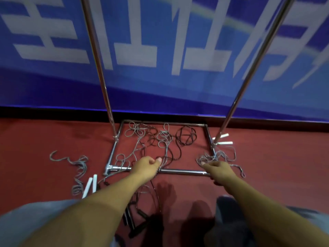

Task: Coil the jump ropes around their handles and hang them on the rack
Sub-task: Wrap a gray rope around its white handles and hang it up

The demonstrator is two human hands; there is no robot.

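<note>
Ropes: grey and black jump ropes (161,139) lie tangled on a red floor (53,136), most of them inside the rectangular base of a metal rack (185,172).
Grey rope, left: a curled grey rope (78,168) sprawls outside the base at its left, its two white handles (89,186) lying side by side near the person's left forearm.
Grey bundle, right: a knot of grey cord (218,155) drapes over the base's right front corner, with two white handles (224,139) resting at the foot of the right pole.
Black coil: a loose black coil (186,137) sits inside the base toward the back rail.
Black handles: several black handles (137,223) and cords lie on the floor in shadow between the forearms.
Left hand: the left hand (145,165) reaches over the base's front rail, thumb and fingers pinched on grey and black strands that run down past the rail.
Right hand: the right hand (218,169) reaches to the right front corner, fingertips pinching the near edge of the grey bundle.
Rack: two shiny poles (99,68) rise from the sides of the base and run out of the top of the view; the hanging bar is out of sight.
Backdrop: a blue banner (160,41) with large white characters stands behind the rack, edged by a dark strip at floor level.
Person: grey-clad knees show at both lower corners.
</note>
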